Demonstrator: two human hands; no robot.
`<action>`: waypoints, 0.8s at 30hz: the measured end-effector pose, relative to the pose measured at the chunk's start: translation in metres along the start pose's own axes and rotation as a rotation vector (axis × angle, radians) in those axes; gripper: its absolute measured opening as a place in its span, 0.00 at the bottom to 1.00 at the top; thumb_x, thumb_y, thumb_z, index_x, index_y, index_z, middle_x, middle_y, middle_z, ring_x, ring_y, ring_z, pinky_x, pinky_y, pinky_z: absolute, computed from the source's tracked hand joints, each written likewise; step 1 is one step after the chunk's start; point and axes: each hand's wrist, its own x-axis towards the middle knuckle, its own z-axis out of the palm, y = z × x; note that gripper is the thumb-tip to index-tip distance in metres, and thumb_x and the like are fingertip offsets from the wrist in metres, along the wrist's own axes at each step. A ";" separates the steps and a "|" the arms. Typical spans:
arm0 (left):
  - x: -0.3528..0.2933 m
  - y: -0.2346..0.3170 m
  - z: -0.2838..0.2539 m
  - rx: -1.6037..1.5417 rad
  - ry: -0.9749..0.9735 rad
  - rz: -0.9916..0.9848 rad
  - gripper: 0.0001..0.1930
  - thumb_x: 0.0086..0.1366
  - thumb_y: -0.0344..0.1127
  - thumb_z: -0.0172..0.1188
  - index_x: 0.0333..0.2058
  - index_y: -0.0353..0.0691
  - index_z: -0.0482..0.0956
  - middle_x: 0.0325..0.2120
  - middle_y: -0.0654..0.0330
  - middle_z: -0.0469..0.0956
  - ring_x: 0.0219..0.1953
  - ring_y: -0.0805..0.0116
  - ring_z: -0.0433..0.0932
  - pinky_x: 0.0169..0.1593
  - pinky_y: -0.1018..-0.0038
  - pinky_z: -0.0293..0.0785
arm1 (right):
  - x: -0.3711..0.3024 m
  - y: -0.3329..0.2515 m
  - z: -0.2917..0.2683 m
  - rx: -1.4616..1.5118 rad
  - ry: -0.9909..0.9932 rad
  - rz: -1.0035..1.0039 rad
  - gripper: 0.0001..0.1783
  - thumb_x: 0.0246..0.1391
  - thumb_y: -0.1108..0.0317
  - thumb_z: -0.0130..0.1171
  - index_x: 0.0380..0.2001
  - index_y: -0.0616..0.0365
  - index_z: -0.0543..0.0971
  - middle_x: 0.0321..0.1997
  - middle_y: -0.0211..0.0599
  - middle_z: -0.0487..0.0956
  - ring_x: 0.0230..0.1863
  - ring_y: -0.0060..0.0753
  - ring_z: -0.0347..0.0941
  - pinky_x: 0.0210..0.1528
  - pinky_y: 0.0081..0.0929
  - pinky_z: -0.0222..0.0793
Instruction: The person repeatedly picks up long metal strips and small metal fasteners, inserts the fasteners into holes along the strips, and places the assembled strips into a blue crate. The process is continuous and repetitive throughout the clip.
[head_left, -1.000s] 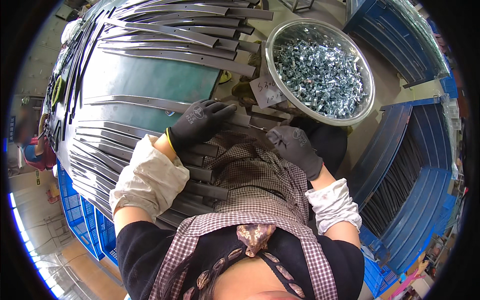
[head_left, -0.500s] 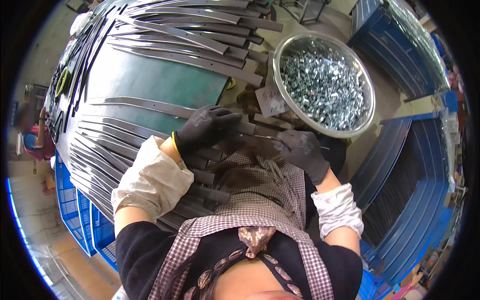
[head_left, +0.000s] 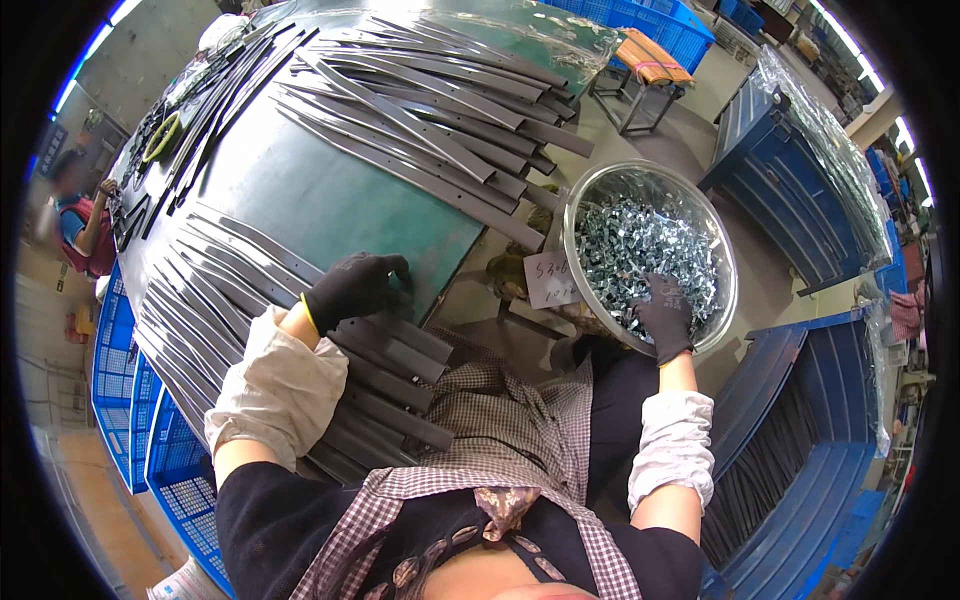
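My left hand [head_left: 352,291], in a black glove, rests over the near row of dark grey strips [head_left: 385,350] at the table's edge. Its fingers are curved and apart, and no strip shows between them. In a clear round basin [head_left: 570,232] to the right lies a heap of small shiny metal clips [head_left: 640,235]. My right hand [head_left: 665,315], also black-gloved, reaches over the basin's near rim into these clips. Its fingertips are lost among the metal, so what they hold is hidden.
More dark strips [head_left: 430,100] are piled on the far side of the green-topped table [head_left: 350,200]. A handwritten card [head_left: 552,280] hangs by the basin. Blue metal crates [head_left: 800,180] stand at the right, blue plastic baskets [head_left: 185,500] at the left. Another person [head_left: 85,225] is at the far left.
My right hand has moved right from the strip's end into the clip basin. My left hand has let go of its strip and shifted left. The view has tilted up.
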 end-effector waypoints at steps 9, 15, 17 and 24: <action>0.121 0.008 0.016 0.262 0.607 0.597 0.30 0.57 0.36 0.65 0.60 0.43 0.71 0.53 0.53 0.77 0.57 0.47 0.73 0.61 0.55 0.65 | 0.009 0.018 0.016 0.183 0.173 -0.134 0.14 0.54 0.65 0.58 0.43 0.57 0.83 0.44 0.46 0.81 0.46 0.51 0.78 0.51 0.45 0.73; 0.114 0.005 0.028 0.358 0.541 0.566 0.16 0.53 0.42 0.67 0.41 0.47 0.81 0.35 0.55 0.72 0.40 0.48 0.71 0.42 0.55 0.67 | 0.013 -0.003 0.026 0.291 0.237 -0.075 0.09 0.47 0.68 0.54 0.33 0.55 0.78 0.35 0.46 0.82 0.39 0.54 0.80 0.41 0.48 0.76; 0.100 0.020 0.031 0.438 0.474 0.575 0.15 0.53 0.41 0.66 0.40 0.46 0.79 0.35 0.55 0.72 0.40 0.48 0.71 0.42 0.55 0.67 | 0.007 -0.009 0.005 0.321 0.188 0.040 0.10 0.48 0.68 0.54 0.35 0.55 0.78 0.36 0.45 0.83 0.39 0.55 0.80 0.41 0.49 0.76; 0.055 0.045 0.050 0.355 0.294 0.542 0.14 0.56 0.39 0.65 0.40 0.43 0.78 0.36 0.55 0.74 0.42 0.48 0.72 0.45 0.56 0.69 | 0.002 0.006 -0.013 0.596 0.462 0.062 0.19 0.50 0.65 0.60 0.47 0.56 0.78 0.37 0.50 0.82 0.39 0.54 0.80 0.42 0.46 0.75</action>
